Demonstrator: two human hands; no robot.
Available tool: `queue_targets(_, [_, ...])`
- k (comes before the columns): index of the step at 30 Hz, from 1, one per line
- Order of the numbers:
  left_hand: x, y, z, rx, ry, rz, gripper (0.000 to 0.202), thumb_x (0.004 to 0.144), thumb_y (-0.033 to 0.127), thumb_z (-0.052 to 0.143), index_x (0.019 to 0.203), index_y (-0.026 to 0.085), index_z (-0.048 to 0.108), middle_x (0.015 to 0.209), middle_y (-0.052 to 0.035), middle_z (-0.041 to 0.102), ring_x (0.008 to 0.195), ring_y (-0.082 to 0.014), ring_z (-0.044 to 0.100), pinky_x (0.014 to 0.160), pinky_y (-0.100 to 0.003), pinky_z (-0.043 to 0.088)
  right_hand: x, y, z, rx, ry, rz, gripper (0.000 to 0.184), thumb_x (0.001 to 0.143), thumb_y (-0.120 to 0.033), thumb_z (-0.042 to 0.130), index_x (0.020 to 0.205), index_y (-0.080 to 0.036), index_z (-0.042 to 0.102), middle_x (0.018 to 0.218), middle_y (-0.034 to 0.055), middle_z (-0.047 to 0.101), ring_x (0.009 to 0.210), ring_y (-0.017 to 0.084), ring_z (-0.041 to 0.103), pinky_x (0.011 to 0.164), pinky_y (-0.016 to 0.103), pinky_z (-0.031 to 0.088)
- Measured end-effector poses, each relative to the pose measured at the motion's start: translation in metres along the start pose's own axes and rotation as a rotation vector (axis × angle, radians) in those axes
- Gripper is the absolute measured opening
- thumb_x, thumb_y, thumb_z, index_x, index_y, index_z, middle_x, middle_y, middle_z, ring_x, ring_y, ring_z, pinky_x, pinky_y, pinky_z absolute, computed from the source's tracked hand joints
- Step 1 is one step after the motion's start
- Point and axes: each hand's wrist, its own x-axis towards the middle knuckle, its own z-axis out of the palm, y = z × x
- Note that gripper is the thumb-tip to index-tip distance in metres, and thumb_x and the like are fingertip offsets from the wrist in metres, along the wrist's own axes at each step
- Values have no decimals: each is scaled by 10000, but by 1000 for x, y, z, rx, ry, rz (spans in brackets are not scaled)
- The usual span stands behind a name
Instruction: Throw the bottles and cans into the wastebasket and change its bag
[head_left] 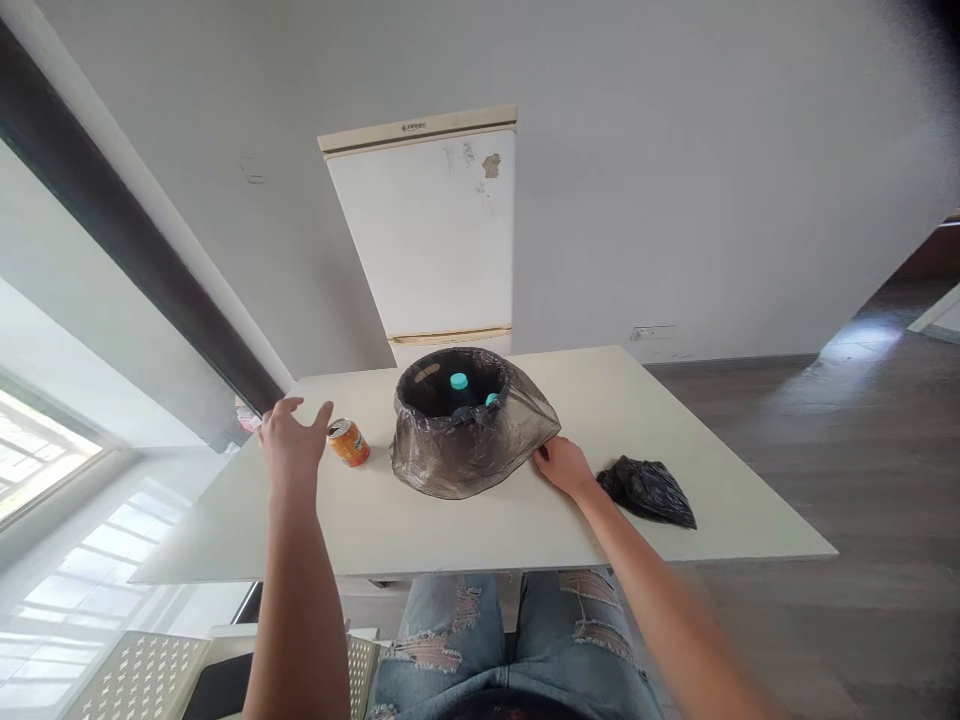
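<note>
A trash can lined with a thin black garbage bag (461, 455) stands upright at the middle of the table, the bag's edge folded out over the rim. Inside it, bottles with teal caps (459, 381) show; their lower parts are hidden. My right hand (564, 466) pinches the loose edge of the garbage bag and pulls it out to the right. My left hand (293, 441) is raised with thumb and fingers spread, holding nothing. Just right of it, an orange drink can (349, 443) stands on the table, apart from the fingers.
A crumpled black plastic bag (649, 490) lies on the white table (480, 545) near my right forearm. Behind the table stands a white refrigerator (442, 230) against the grey wall. Below the table's left front edge is a cream perforated plastic basket (142, 675).
</note>
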Motion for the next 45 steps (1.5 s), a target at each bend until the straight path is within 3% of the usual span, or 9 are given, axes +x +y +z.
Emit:
queue_targets(6, [14, -71, 37, 98, -280, -91, 814, 774, 691, 701, 1377, 154, 599, 1430, -210, 641, 1355, -430, 560, 1055, -518, 486, 1, 0, 0, -24, -11, 13, 256, 1017, -276, 483, 999, -165, 713, 997, 129, 755, 913, 241, 674, 687, 290, 333])
queue_targets(11, [14, -77, 61, 67, -402, -61, 724, 744, 594, 757, 1327, 182, 637, 1431, -165, 663, 1319, -375, 600, 1028, -437, 498, 1, -1, 0, -62, -24, 32, 260, 1016, -287, 495, 1010, -154, 718, 997, 139, 761, 909, 245, 683, 684, 297, 328])
queue_targets(15, [12, -70, 62, 58, -403, -36, 562, 735, 542, 764, 1170, 193, 694, 1283, -144, 739, 1217, -358, 653, 960, -407, 511, 1, -1, 1, -73, -28, 45, 261, 1014, -294, 502, 1010, -150, 720, 985, 141, 761, 901, 247, 684, 679, 301, 324])
queue_targets(18, [10, -58, 48, 18, -317, -38, 527, 734, 530, 766, 1127, 186, 696, 1222, -156, 753, 1178, -362, 670, 964, -434, 516, 1, -1, 1, -68, -30, 46, 261, 1015, -293, 502, 1007, -152, 721, 978, 142, 757, 896, 248, 682, 677, 302, 326])
queue_targets(22, [4, -20, 14, -154, -52, 8, 526, 752, 527, 786, 1155, 204, 681, 1178, -108, 761, 1150, -312, 700, 1088, -484, 482, 0, -1, 0, -51, -28, 36, 264, 1022, -289, 490, 1002, -162, 721, 969, 133, 753, 908, 251, 678, 676, 301, 328])
queue_targets(27, [-14, 48, -32, -605, 121, 74, 543, 824, 561, 756, 1246, 233, 660, 1286, -86, 715, 1169, -255, 705, 903, -348, 603, 0, -1, 0, -32, -22, 23, 250, 1018, -268, 485, 999, -166, 712, 960, 122, 748, 895, 245, 673, 672, 297, 326])
queue_targets(31, [-36, 96, -53, -676, 59, 241, 494, 824, 514, 789, 1243, 275, 680, 1249, -46, 730, 1165, -233, 692, 901, -334, 609, 1, -1, 0, -20, -23, 21, 238, 1016, -267, 492, 964, -170, 703, 929, 110, 742, 860, 234, 668, 664, 290, 327])
queue_targets(36, [-59, 133, -52, -557, -180, 378, 483, 819, 502, 802, 1231, 277, 689, 1189, -35, 754, 1132, -234, 699, 946, -377, 586, 0, -2, -1, -10, -14, 15, 239, 1020, -258, 485, 968, -175, 703, 960, 111, 748, 904, 235, 673, 680, 288, 334])
queue_targets(45, [-61, 134, -16, -257, -411, 404, 510, 819, 582, 754, 1204, 256, 678, 1408, -99, 596, 1285, -319, 594, 1006, -410, 500, 0, -3, -3, 12, -13, 9, 214, 1015, -236, 494, 976, -179, 697, 992, 106, 764, 936, 233, 685, 707, 292, 352])
